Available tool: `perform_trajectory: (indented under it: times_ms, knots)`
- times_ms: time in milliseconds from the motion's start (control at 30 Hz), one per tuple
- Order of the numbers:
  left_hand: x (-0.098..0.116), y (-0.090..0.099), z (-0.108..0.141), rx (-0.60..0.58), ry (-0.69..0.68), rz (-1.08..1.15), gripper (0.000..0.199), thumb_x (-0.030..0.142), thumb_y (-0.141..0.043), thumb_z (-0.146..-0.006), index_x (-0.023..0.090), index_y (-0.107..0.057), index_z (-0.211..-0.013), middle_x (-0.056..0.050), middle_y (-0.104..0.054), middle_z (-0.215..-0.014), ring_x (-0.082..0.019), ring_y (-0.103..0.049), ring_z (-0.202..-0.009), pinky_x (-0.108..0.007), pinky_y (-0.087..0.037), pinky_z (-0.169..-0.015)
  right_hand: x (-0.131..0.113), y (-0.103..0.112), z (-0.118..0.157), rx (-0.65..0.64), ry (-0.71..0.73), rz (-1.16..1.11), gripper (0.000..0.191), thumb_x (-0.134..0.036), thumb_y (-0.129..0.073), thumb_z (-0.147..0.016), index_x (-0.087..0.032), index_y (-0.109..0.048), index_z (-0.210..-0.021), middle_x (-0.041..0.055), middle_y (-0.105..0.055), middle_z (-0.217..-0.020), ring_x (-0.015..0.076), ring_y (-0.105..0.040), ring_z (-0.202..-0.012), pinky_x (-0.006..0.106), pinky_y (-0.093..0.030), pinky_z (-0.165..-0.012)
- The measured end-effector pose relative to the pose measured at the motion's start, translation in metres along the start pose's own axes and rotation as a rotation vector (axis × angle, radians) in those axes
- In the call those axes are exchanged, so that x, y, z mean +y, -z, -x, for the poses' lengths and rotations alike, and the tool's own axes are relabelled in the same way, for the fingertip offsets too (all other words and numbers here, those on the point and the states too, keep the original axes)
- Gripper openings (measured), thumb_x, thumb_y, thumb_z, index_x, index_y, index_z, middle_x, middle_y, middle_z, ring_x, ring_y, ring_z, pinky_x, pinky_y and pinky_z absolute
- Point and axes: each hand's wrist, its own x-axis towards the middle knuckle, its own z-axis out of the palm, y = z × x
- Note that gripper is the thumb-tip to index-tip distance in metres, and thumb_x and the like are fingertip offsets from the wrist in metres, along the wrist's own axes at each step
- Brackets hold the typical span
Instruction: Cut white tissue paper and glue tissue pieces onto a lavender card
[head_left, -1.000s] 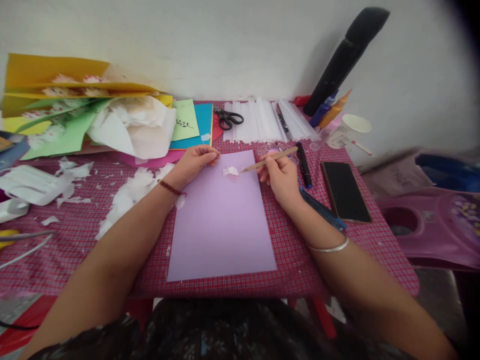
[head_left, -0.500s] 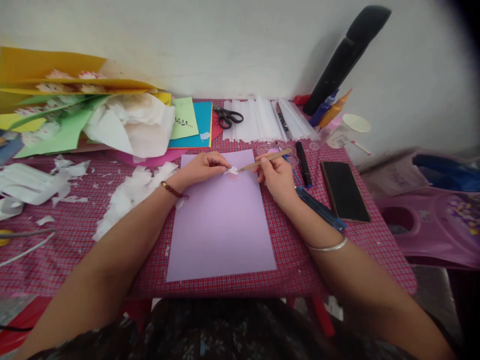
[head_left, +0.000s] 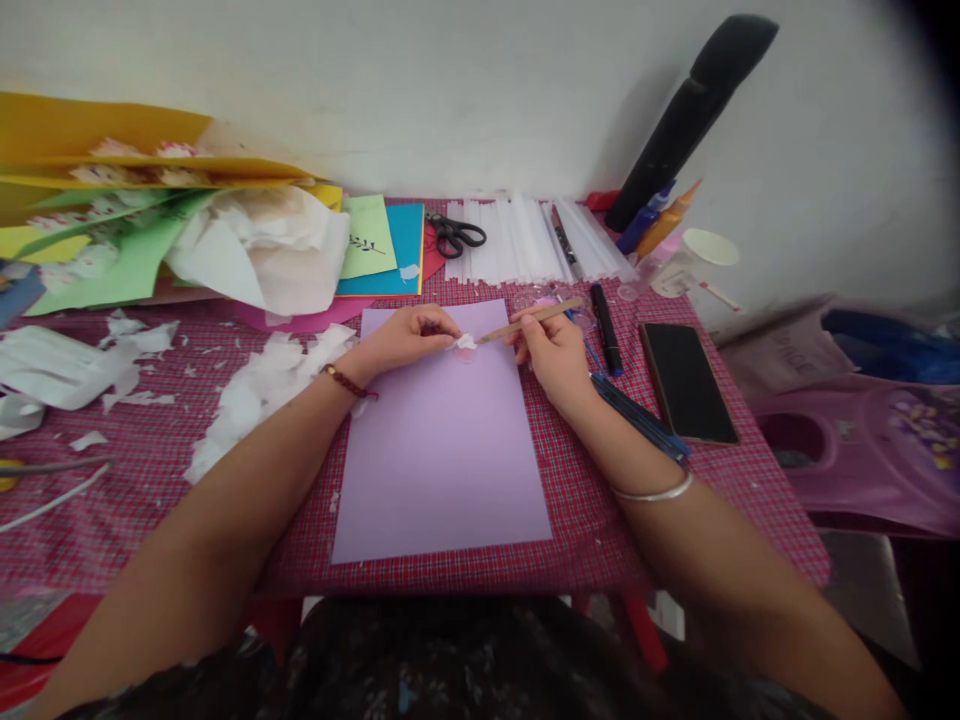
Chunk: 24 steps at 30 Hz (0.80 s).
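A purple sheet (head_left: 442, 450) lies on the checked tablecloth in front of me. Near its top edge is a small white paper piece (head_left: 466, 342), beside a round pinkish spot (head_left: 465, 356) on the sheet. My left hand (head_left: 409, 338) pinches the white piece at its left side with thumb and fingertips. In my right hand (head_left: 551, 345) is a flat wooden stick (head_left: 544, 312), whose left tip points down to the right side of the white piece. The right hand is over the sheet's upper right edge.
White paper scraps (head_left: 262, 385) lie left of the sheet. Scissors (head_left: 454, 235), white strips (head_left: 510, 240) and coloured paper are at the back. A black marker (head_left: 607, 328), blue pens (head_left: 637, 415), a phone (head_left: 688, 382) and a cup (head_left: 701, 258) are on the right.
The stick's tip has shifted very slightly right, away from the white piece. Both hands are otherwise almost where they were.
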Motion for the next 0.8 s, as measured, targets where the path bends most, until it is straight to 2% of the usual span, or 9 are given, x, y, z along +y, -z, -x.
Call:
perform_trajectory:
  times_ms: [467,600,800]
  knots:
    - [0.000,-0.002,0.000,0.013,-0.025,-0.019,0.017,0.031,-0.067,-0.081,0.017,-0.075,-0.086,-0.006,-0.072,-0.091,-0.017,-0.065,-0.087,-0.030,-0.049,-0.081,0.010,0.000,-0.005,0.023,-0.060,-0.075,0.022,-0.041,-0.061,-0.089,-0.020,-0.062,-0.081,-0.0031,-0.065,-0.058,0.0092,-0.051,-0.039,0.021,-0.037,-0.040]
    - [0.001,-0.002,0.000,0.023,-0.011,-0.013,0.013,0.029,-0.067,-0.079,0.018,-0.074,-0.082,-0.005,-0.071,-0.089,-0.017,-0.064,-0.085,-0.029,-0.048,-0.080,0.005,-0.001,-0.005,0.049,-0.112,-0.103,0.018,-0.034,-0.059,-0.090,-0.020,-0.061,-0.078,-0.0030,-0.065,-0.056,0.0092,-0.050,-0.038,0.021,-0.037,-0.039]
    - [0.000,-0.002,-0.001,-0.001,-0.039,-0.018,0.019,0.032,-0.066,-0.081,0.015,-0.075,-0.085,-0.007,-0.070,-0.090,-0.018,-0.064,-0.086,-0.029,-0.047,-0.080,-0.001,-0.005,-0.005,0.039,-0.159,-0.131,0.014,-0.026,-0.058,-0.090,-0.019,-0.061,-0.079,-0.0033,-0.065,-0.056,0.0085,-0.050,-0.037,0.021,-0.036,-0.038]
